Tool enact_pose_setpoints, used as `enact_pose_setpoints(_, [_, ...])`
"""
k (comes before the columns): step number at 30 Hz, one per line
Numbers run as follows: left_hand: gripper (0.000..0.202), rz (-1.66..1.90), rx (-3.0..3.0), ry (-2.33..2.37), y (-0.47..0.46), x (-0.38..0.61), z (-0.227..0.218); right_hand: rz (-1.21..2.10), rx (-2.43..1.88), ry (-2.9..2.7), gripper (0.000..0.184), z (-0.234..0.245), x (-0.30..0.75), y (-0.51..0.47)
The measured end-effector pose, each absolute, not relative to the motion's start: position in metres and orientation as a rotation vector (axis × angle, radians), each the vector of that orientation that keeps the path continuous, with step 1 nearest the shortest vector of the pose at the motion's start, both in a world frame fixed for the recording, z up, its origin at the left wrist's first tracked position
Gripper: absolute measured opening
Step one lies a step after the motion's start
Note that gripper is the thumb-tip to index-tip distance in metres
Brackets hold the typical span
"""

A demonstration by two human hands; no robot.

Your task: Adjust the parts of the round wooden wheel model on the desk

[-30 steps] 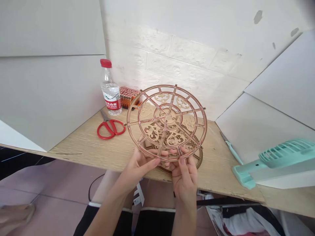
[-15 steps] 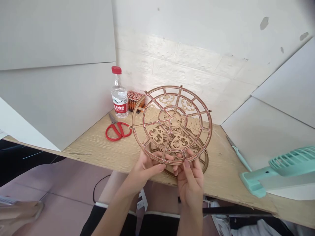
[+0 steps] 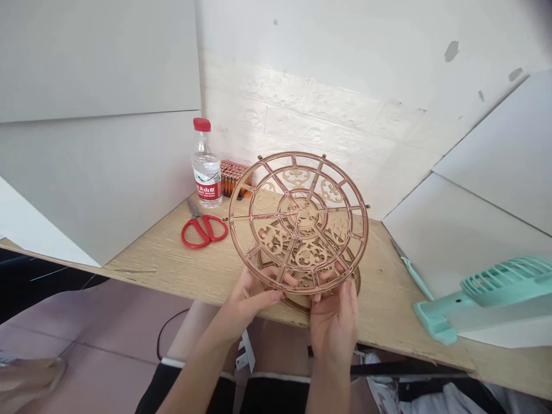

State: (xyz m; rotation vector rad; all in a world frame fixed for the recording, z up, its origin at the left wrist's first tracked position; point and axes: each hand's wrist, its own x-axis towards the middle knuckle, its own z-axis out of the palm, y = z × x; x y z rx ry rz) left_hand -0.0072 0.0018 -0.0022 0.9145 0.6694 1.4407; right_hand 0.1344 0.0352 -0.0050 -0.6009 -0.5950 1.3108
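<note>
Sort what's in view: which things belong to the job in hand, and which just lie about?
Likely part of the job:
openwork disc, in the hands
round piece lying beneath it

Apparently just lying about:
red-handled scissors
water bottle
batteries
mint fan
mint-handled blade

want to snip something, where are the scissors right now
In the head view, the red-handled scissors lie on the left part of the wooden tabletop, just in front of the water bottle and left of the round openwork frame.
</note>
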Motion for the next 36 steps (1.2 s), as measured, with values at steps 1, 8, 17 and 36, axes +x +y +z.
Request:
enact_pose_setpoints(1, [0.038, 1.446, 0.899, 0.669, 0.002, -0.008, -0.003, 1.299, -0.619, -0.6, 0.021, -0.005, 0.134, 0.035])
enact_pose_setpoints(8, [0.037, 1.489, 0.805, 0.524, 0.004, -0.011, 0.001, 1.295, -0.666, -0.681, 0.021, -0.004, 0.133, 0.03])
enact_pose_setpoints(17, [0.05, 1.559, 0.801, 0.52, 0.003, -0.006, 0.003, 1.322, -0.611, -0.758, 0.012, -0.004, 0.133, 0.031])
enact_pose_setpoints(36, [0.055, 1.542, 0.817, 0.918, 0.002, 0.003, 0.012, 1.295, -0.651, -0.903, 0.011, -0.002, 0.134, 0.031])
